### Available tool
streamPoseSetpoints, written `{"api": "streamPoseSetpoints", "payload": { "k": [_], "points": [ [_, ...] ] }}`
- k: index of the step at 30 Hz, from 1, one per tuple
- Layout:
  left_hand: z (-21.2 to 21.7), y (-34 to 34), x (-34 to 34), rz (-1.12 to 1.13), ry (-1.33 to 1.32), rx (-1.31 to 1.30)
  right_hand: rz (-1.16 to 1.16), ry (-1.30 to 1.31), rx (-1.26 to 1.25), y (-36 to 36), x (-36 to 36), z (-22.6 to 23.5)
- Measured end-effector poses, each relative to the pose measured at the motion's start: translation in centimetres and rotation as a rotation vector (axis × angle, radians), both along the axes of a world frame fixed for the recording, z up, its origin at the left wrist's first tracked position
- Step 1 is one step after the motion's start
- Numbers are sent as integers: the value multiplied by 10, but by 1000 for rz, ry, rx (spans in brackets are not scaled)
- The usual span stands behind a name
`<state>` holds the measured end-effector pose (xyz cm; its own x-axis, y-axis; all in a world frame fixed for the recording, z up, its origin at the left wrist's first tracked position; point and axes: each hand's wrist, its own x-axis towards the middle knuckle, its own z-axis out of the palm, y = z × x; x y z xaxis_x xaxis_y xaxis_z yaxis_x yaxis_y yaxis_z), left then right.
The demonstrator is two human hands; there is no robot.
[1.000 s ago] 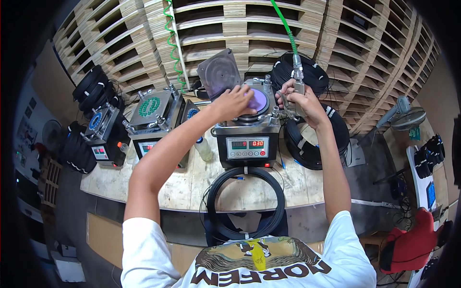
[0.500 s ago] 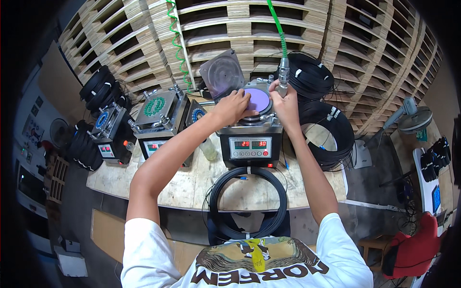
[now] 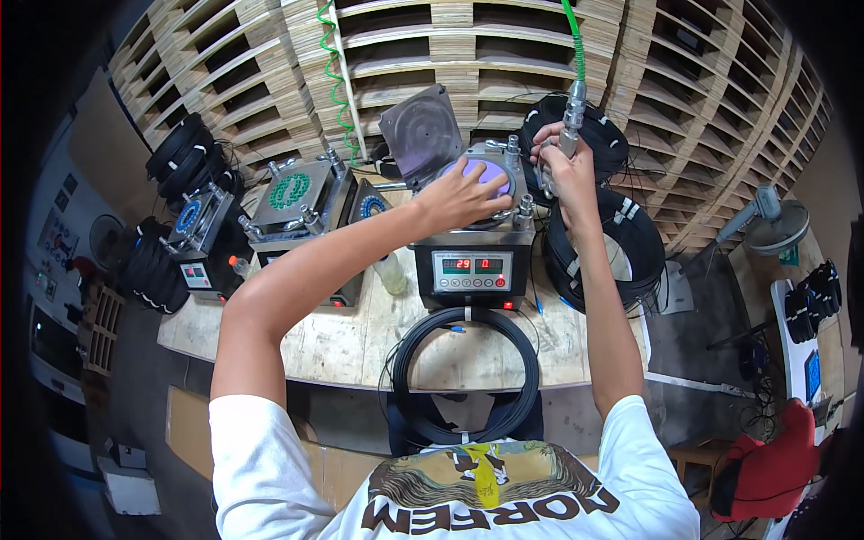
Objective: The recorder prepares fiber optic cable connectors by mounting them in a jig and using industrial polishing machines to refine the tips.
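Head view looks down on your two hands at a grey box machine (image 3: pixel 472 261) in the middle of the bench (image 3: pixel 360 337). Your left hand (image 3: pixel 459 193) lies flat and open, fingers spread, pressing on the round purple pad (image 3: pixel 493 173) on top of the machine. It grips nothing. Your right hand (image 3: pixel 562 166) is closed tight around a metal air nozzle (image 3: pixel 571 121) just right of the pad, with a green hose (image 3: pixel 574 40) going up from it.

That nozzle looks hard, smooth and light, but the hose may tug it, so hold the metal body firmly, as you do. I think the purple pad is soft and thin; press it gently with flat fingers, not nails.

On the machine's near face sits a pale panel (image 3: pixel 472 270) with two small red number windows and a row of little buttons. Its square grey lid (image 3: pixel 421 135) stands open on the far left. A black cable ring (image 3: pixel 465 373) hangs at the near edge. More black coils (image 3: pixel 603 243) lie to the right. Left, another machine (image 3: pixel 297 202) shows green rings on top.
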<state>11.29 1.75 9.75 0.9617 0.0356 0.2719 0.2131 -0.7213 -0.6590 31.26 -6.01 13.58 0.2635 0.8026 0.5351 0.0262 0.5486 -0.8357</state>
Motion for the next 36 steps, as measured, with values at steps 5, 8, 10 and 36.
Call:
{"api": "streamPoseSetpoints", "payload": {
  "k": [5,8,10,36],
  "points": [
    [1,3,-10,109,-98,-134,7,-12,-50,-12,9,-5],
    [8,-1,-15,165,-307,-508,92,32,-64,-22,4,-4],
    [12,-4,-27,163,-516,-778,130,40,-98,-28,-5,-6],
    [-13,-27,-26,306,-891,-725,8,96,15,7,-49,-34]
  ]
}}
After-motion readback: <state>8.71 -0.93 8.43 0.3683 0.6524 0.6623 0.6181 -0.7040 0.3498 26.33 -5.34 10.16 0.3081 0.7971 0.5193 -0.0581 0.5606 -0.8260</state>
